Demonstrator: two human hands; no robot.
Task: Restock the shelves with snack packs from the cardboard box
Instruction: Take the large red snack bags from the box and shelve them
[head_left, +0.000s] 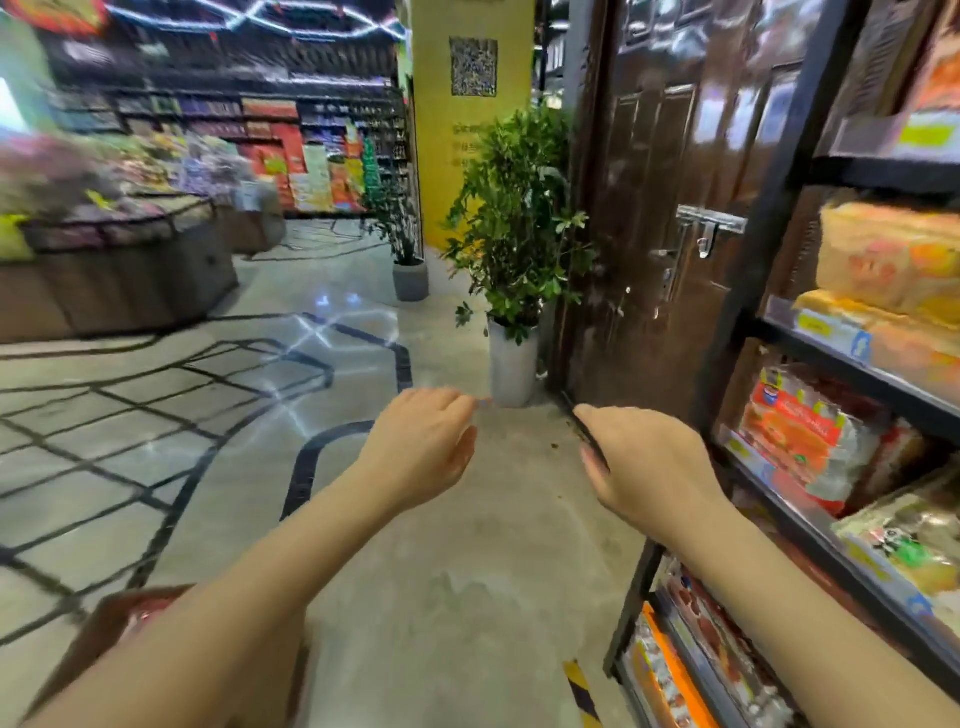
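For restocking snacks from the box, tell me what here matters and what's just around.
Job:
box, lower left behind the left arm
shelves at right
snack packs on them
left hand and right hand, both empty

Just around:
plant in a white pot
smaller plant
door
yellow pillar
display stand

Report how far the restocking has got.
Done: the shelves on the right already hold snack packs. In hand: nothing; the left hand and right hand hang open over the floor. Left: the box at lower left; its contents are mostly hidden behind the arm.
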